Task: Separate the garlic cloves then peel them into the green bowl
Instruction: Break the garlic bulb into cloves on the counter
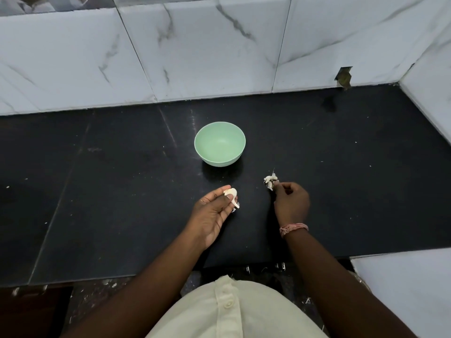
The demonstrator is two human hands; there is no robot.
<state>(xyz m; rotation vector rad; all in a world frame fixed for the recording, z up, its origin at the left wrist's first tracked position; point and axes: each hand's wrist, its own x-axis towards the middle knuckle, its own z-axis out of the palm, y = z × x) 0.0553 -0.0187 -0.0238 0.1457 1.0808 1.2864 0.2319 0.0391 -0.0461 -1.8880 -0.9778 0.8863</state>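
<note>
Head view, looking down. No brand, label or legible writing on any item.

Hidden/unclear: the right hand (291, 202) is seen from its back, so its fingertips are mostly out of sight; fingers are curled and appear to pinch the lower edge of a small cluster of whitish garlic cloves w/ papery skin (270, 180), which sits on or just above the surface (cannot tell which). No. of cloves in cluster too small to make out. Interior of the pale green round bowl (219, 143), smooth matte plastic-like finish, shows nothing inside. Forearms and a cream buttoned shirt (234, 311) are cut off by the bottom edge.

Left hand (211, 213), palm turned up, fingers loosely curved; thumb and forefinger pinch a single cream crescent-shaped garlic clove (231, 192), a strip of loose skin hanging beneath it. This clove is held above the surface, in front of and just right of the bowl, apart from it.

Black polished stone surface (97, 191), w/ faint seams, scuffs and pale specks. Backsplash: white glossy marble-pattern tiles w/ grey veins (207, 57). Pink braided thread band (293, 228) on the right wrist.
</note>
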